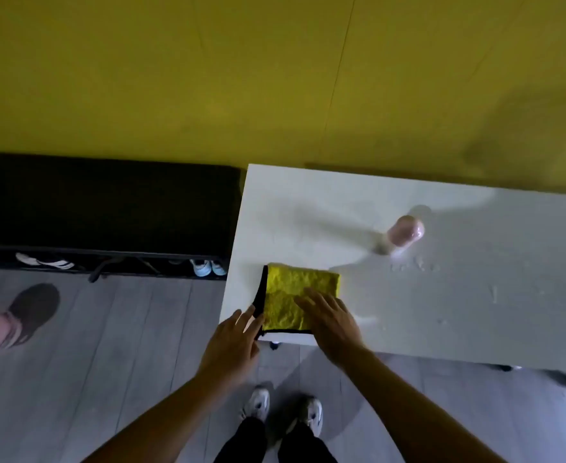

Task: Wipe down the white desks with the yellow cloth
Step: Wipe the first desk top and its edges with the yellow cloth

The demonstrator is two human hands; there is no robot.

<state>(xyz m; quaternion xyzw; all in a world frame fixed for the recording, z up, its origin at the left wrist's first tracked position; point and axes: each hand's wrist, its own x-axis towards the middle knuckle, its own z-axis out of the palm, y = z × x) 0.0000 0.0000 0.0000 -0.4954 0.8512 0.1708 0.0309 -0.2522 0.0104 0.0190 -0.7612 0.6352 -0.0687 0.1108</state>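
cloth: our folded yellow cloth (300, 295) lies flat at the white desk (458, 295) near-left corner | hands: our right hand (333, 324) presses it, fingers spread; our left hand (233, 347) open, fingertips touching its black edge | other: 1 pink bottle (405, 232) stands well apart

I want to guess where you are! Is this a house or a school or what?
Probably someone's home, maybe near the entrance, though I can't be sure. A low dark shoe rack holds pairs of shoes, and a white desk stands against a yellow wall on a grey plank floor.
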